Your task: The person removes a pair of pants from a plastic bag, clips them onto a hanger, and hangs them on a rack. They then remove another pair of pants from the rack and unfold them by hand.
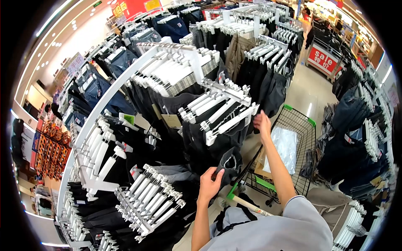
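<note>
My left hand (pixel 210 184) is closed on the waistband of dark grey trousers (pixel 230 161), which sag in front of the rack. My right hand (pixel 262 124) is raised beside the end of a row of white hangers (pixel 226 111); its fingers are curled and blurred, and I cannot make out whether anything is in them. Dark trousers hang under those hangers from a metal rack arm (pixel 228 91). Just right of my hands stands a shopping cart (pixel 307 138) with green corners, holding clear plastic-wrapped goods (pixel 284 146) and a cardboard box.
A curved white rack rail (pixel 109 94) arches on the left over more hangers (pixel 150 201) with dark trousers. Clothes racks line the right side. A red sale sign (pixel 323 58) stands at the back right beside the aisle floor (pixel 307 83).
</note>
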The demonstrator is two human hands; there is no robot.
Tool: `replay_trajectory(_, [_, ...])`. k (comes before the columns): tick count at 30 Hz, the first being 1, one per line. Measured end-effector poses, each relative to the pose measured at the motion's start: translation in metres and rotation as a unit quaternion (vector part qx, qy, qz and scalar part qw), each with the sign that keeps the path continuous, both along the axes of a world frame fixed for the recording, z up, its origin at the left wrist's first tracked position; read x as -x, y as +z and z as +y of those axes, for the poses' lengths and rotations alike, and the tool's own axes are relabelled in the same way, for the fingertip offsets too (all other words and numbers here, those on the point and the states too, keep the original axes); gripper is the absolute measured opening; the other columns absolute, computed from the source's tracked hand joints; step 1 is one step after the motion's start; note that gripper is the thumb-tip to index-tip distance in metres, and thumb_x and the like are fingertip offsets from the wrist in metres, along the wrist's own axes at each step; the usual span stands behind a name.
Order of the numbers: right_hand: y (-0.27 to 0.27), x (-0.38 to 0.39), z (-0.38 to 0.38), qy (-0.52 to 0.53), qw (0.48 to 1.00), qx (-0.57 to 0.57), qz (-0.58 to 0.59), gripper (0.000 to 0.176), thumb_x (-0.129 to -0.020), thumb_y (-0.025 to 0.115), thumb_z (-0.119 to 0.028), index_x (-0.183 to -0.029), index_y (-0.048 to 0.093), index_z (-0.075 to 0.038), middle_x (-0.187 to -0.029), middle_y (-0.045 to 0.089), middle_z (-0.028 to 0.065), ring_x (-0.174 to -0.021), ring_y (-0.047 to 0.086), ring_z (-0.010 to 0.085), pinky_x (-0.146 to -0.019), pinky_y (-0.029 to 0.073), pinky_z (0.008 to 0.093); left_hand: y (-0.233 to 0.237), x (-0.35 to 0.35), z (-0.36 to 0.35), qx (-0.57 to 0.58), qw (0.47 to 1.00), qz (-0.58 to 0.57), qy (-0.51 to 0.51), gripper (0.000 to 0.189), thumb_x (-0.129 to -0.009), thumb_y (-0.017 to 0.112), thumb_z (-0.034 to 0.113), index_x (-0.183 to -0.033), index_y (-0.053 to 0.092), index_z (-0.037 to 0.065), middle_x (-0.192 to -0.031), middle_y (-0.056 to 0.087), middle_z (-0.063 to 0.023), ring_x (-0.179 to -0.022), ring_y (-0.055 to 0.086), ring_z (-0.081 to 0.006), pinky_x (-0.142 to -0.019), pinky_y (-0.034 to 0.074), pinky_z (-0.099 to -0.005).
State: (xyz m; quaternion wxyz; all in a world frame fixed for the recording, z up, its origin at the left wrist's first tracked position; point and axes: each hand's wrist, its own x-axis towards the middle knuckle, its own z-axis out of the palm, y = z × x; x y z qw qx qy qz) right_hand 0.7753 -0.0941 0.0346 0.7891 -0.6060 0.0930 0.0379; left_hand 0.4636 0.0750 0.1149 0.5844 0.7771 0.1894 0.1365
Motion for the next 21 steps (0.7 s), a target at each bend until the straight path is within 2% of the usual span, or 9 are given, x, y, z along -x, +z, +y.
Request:
replay_trajectory(2, [-0.021, 0.051, -0.022, 0.078, 0.995, 0.037, -0.057, 0.028, -0.1, 0.072, -0.034, -0.094, 0.067, -0.007, -0.079, 0.067, 0.0014, -0.07, 0.061, 0.0094, -0.061, 0.047, 0.0246, 0.025, 0.012, 0.005, -0.07, 0.996, -0.036, -0.031, 0.018, -0.097, 0.072, 0.013, -0.098, 0.067, -0.004, -0.081, 0.066, -0.0119, -0.067, 0.061, -0.0167, -0.064, 0.048, -0.0303])
replay_trajectory(4, [-0.026, 0.111, -0.042, 0.207, 0.966, 0.115, -0.105, 0.014, -0.096, 0.077, -0.016, -0.097, 0.068, -0.006, -0.088, 0.068, -0.0014, -0.078, 0.062, 0.0058, -0.07, 0.05, 0.0229, 0.041, 0.025, 0.012, -0.081, 0.995, -0.05, -0.024, 0.016, -0.096, 0.072, 0.011, -0.096, 0.066, -0.004, -0.081, 0.064, -0.0132, -0.067, 0.06, -0.0185, -0.063, 0.048, -0.0312])
replay_trajectory(5, [-0.025, 0.136, -0.047, 0.253, 0.954, 0.12, -0.11, 0.014, -0.094, 0.078, -0.014, -0.1, 0.068, -0.004, -0.095, 0.069, -0.0018, -0.084, 0.064, 0.0064, -0.076, 0.052, 0.0238, 0.05, 0.03, 0.014, -0.08, 0.994, -0.076, -0.014, 0.016, -0.096, 0.072, 0.01, -0.093, 0.065, -0.004, -0.076, 0.061, -0.0102, -0.065, 0.055, -0.015, -0.062, 0.045, -0.0301])
replay_trajectory(8, [0.011, 0.185, -0.049, 0.347, 0.915, 0.171, -0.117, 0.027, -0.091, 0.081, -0.015, -0.112, 0.07, -0.001, -0.101, 0.073, 0.004, -0.09, 0.068, 0.0106, -0.08, 0.054, 0.0273, 0.066, 0.046, 0.02, -0.058, 0.993, -0.105, -0.015, 0.018, -0.096, 0.071, 0.008, -0.087, 0.061, -0.004, -0.07, 0.054, -0.004, -0.065, 0.048, -0.0098, -0.061, 0.041, -0.0282])
replay_trajectory(12, [0.089, 0.215, -0.032, 0.381, 0.847, 0.264, -0.261, 0.045, -0.085, 0.082, -0.018, -0.125, 0.068, -0.005, -0.122, 0.072, 0.0107, -0.112, 0.068, 0.0246, -0.099, 0.052, 0.0361, 0.086, 0.058, 0.017, -0.045, 0.985, -0.156, -0.054, 0.011, -0.092, 0.073, 0.003, -0.087, 0.064, -0.002, -0.072, 0.055, -0.0069, -0.065, 0.05, -0.0176, -0.06, 0.041, -0.0305])
replay_trajectory(15, [0.126, 0.228, -0.021, 0.453, 0.787, 0.255, -0.331, 0.06, -0.078, 0.083, -0.016, -0.134, 0.063, -0.007, -0.142, 0.061, 0.0129, -0.133, 0.056, 0.0303, -0.114, 0.043, 0.0414, 0.101, 0.068, 0.013, -0.115, 0.962, -0.236, -0.076, 0.016, -0.09, 0.074, 0.005, -0.086, 0.061, -0.004, -0.078, 0.052, -0.0073, -0.074, 0.048, -0.0193, -0.067, 0.04, -0.0301])
replay_trajectory(16, [0.133, 0.231, -0.02, 0.451, 0.788, 0.255, -0.331, 0.06, -0.078, 0.083, -0.016, -0.134, 0.063, -0.007, -0.142, 0.061, 0.0129, -0.133, 0.056, 0.0303, -0.114, 0.043, 0.0414, 0.111, 0.076, 0.011, -0.124, 0.959, -0.244, -0.076, 0.016, -0.089, 0.074, 0.005, -0.087, 0.062, -0.005, -0.08, 0.054, -0.0082, -0.079, 0.05, -0.0209, -0.07, 0.042, -0.0313])
replay_trajectory(18, [0.14, 0.236, -0.014, 0.536, 0.706, 0.258, -0.385, 0.055, -0.077, 0.084, -0.017, -0.128, 0.067, -0.006, -0.146, 0.057, 0.0153, -0.138, 0.05, 0.032, -0.116, 0.04, 0.0425, 0.128, 0.087, 0.007, -0.118, 0.945, -0.3, -0.057, 0.012, -0.085, 0.076, 0.003, -0.086, 0.065, -0.002, -0.077, 0.059, -0.0097, -0.079, 0.051, -0.0278, -0.072, 0.043, -0.0367])
replay_trajectory(21, [0.135, 0.242, -0.005, 0.577, 0.652, 0.276, -0.406, 0.041, -0.073, 0.085, -0.017, -0.11, 0.072, -0.003, -0.148, 0.053, 0.0177, -0.138, 0.047, 0.0376, -0.116, 0.039, 0.0455, 0.141, 0.107, 0.01, -0.099, 0.928, -0.359, -0.032, 0.018, -0.088, 0.074, 0.007, -0.085, 0.061, -0.005, -0.077, 0.056, -0.0106, -0.077, 0.053, -0.0274, -0.072, 0.043, -0.0357])
